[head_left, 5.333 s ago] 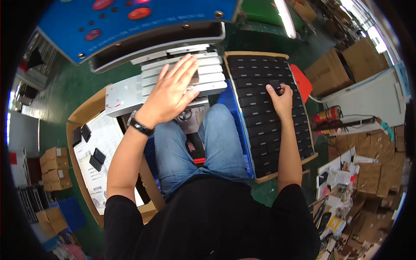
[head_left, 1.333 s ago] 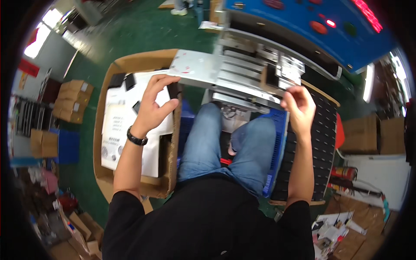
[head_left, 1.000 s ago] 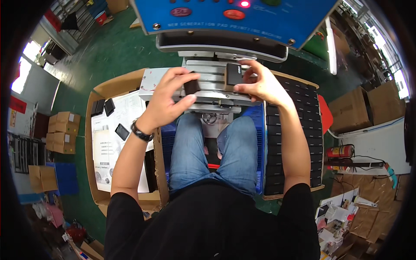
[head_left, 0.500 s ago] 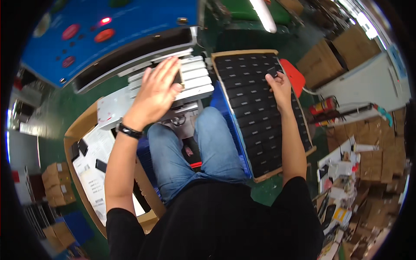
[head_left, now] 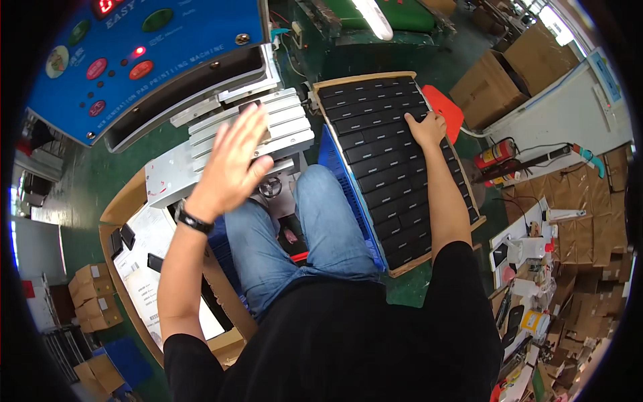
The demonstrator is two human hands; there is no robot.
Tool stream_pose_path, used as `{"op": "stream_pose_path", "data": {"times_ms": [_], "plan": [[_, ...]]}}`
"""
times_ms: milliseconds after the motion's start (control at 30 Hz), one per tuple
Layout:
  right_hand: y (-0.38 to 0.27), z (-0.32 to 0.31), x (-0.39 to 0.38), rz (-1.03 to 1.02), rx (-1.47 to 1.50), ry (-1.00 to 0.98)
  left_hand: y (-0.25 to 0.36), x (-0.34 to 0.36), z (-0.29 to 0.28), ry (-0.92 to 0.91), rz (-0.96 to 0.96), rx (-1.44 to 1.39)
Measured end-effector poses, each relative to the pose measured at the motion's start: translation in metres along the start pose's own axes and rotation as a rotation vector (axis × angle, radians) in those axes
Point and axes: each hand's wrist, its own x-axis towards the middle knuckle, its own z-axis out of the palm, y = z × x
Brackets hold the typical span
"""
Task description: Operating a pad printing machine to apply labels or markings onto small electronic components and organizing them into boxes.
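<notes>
I sit in front of the blue printing machine (head_left: 154, 53), and I take its ribbed metal fixture plate (head_left: 251, 130) as my landmark. My left hand (head_left: 234, 161) is raised over this plate with the fingers spread and released; it holds nothing. Under my fingertips I see one small dark piece (head_left: 249, 107) lying on the plate, at the side toward the machine, but my hand covers part of it.

To the right of the plate lies the wooden tray (head_left: 402, 171), filled with rows of flat black parts. My right hand (head_left: 429, 127) rests at the far right part of this tray, the fingers bent down on one black part (head_left: 420, 115). I cannot tell if they really pinch it or only touch it.

I judge that I am at the change between two pieces: one is on the plate and the following one is being chosen from the tray. The next move, I think, needs a firm pinch on a single part without disturbing its neighbours, and then a flat, straight placing on the plate.

To the left of the plate, lower, stands a cardboard box (head_left: 154, 268) with white sheets and some dark pieces.
</notes>
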Motion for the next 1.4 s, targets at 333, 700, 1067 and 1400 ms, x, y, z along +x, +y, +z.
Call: {"op": "stream_pose_path", "data": {"times_ms": [333, 700, 1067, 1400], "plan": [[-0.018, -0.022, -0.001, -0.348, 0.144, 0.183, -0.009, -0.226, -0.043, 0.341, -0.428, -0.034], [-0.144, -0.072, -0.059, -0.83, 0.748, -0.08, -0.085, -0.35, -0.076, -0.073, -1.112, 0.096], [-0.246, -0.128, -0.164, -0.873, 1.088, -0.58, -0.081, -0.328, -0.08, 0.204, -0.824, -0.082], [-0.293, -0.171, -0.129, -0.692, 0.853, -1.057, -0.053, -0.158, -0.062, 0.512, -0.395, -0.332]]}}
